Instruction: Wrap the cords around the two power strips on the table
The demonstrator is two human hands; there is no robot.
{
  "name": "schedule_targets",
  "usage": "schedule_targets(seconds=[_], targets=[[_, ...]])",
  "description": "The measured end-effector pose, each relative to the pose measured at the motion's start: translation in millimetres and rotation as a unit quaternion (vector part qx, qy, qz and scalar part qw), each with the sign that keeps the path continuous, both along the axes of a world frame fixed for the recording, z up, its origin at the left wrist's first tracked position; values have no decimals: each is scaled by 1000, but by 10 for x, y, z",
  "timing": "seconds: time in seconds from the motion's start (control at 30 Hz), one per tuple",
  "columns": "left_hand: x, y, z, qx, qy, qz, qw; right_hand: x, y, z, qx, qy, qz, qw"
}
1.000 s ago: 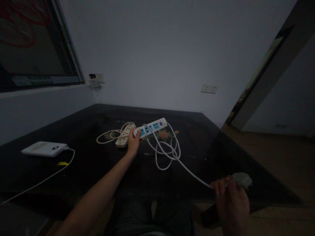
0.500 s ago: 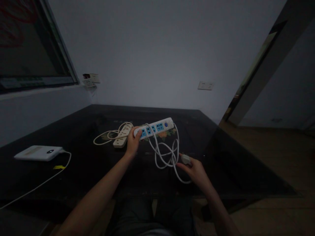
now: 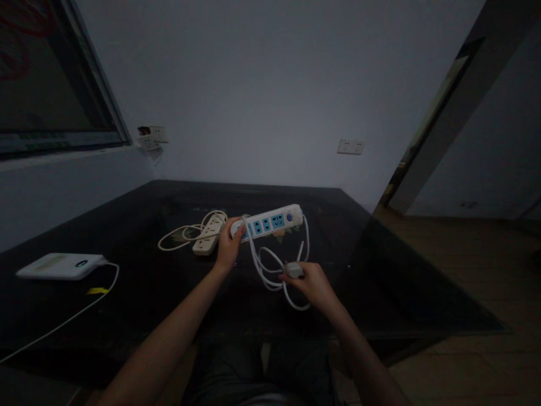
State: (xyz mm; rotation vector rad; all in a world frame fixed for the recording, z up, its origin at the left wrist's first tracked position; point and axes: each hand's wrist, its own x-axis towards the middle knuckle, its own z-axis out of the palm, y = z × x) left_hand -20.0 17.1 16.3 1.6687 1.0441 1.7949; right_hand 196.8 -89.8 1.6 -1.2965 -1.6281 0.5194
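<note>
A white power strip (image 3: 284,220) with blue socket faces and a dark blue button is held up at a slant over the dark table. My left hand (image 3: 229,246) grips its left end, thumb on top. Its white cord (image 3: 256,262) drapes over the strip near my left thumb and hangs in loose loops below. My right hand (image 3: 311,281) is closed on the grey-white plug (image 3: 294,270) at the cord's end, in front of the loops. Just left of my left hand lies a second, cream power strip (image 3: 210,233) with its own coiled cord (image 3: 169,248).
The black glossy table (image 3: 380,287) reaches back to the wall. On its left lies a white power bank (image 3: 59,265) with a cable, beside a yellow tag (image 3: 97,291). Wall sockets (image 3: 350,146) are at the back, and a window (image 3: 54,79) is on the left.
My right hand has moved left with the plug, towards the cord loops. The cord's loops have shifted left and bunched closer together. My left hand still holds the strip, nearly unmoved.
</note>
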Motion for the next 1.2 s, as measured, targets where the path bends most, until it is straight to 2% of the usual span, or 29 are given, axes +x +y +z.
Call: schedule_targets(seconds=[0.1, 0.3, 0.43, 0.53, 0.63, 0.73, 1.03, 1.2], targets=[[-14, 15, -10, -6, -8, 0, 1000, -8, 40, 15, 10, -88, 26, 996], [-67, 96, -61, -41, -83, -21, 995, 148, -9, 170, 110, -101, -6, 989], [-81, 119, -53, -63, -129, -62, 988, 278, -76, 317, 125, -13, -32, 992], [-78, 82, -2, -81, -149, -115, 979, 329, -85, 379, 96, 131, -34, 986], [-85, 22, 60, -98, -142, -169, 970, 338, -40, 389, 81, 292, -29, 953], [-109, -20, 98, -109, -122, -197, 967, 323, 6, 391, 77, 376, -8, 923], [-157, 3, 60, -141, -94, -239, 956, 229, 56, 465, 13, 400, 49, 915], [-144, -50, 94, -191, -65, -273, 941, 197, 88, 461, -18, 390, 23, 920]])
